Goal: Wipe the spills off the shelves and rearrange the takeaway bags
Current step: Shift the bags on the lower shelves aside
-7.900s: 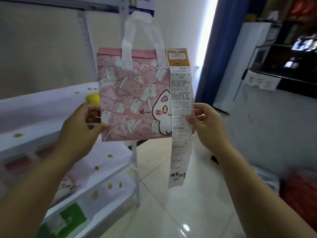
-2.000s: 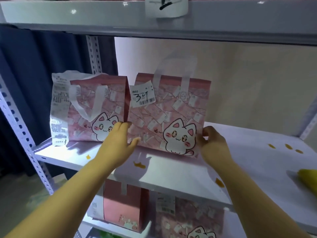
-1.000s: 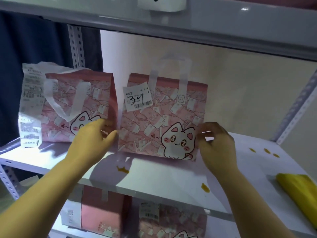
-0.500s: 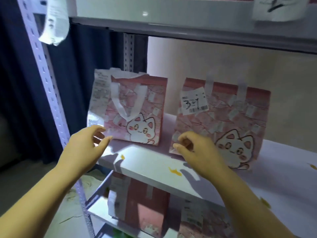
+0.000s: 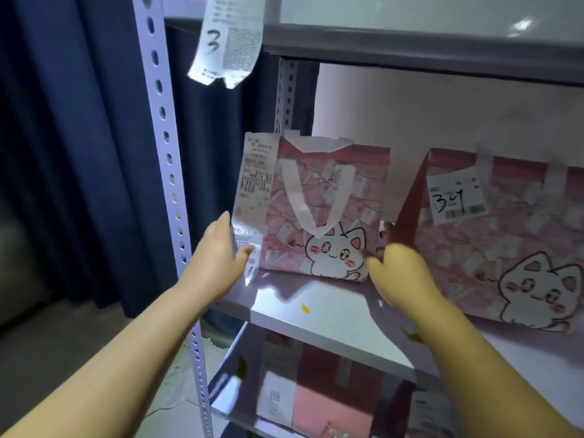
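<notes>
Up on the middle shelf, two pink takeaway bags printed with a cartoon cat stand side by side, slightly apart. The left bag carries a long white receipt down its left edge, its print too small to read; its white handles droop over the front. The left hand is spread, thumb on the receipt's lower end, fingers against the bag's left side. The right hand is open too, fingers reaching behind the bag's right edge. The right bag bears a white label handwritten "34" above a barcode. Yellow spills dot the shelf. From the upper shelf hangs another receipt marked "33".
</notes>
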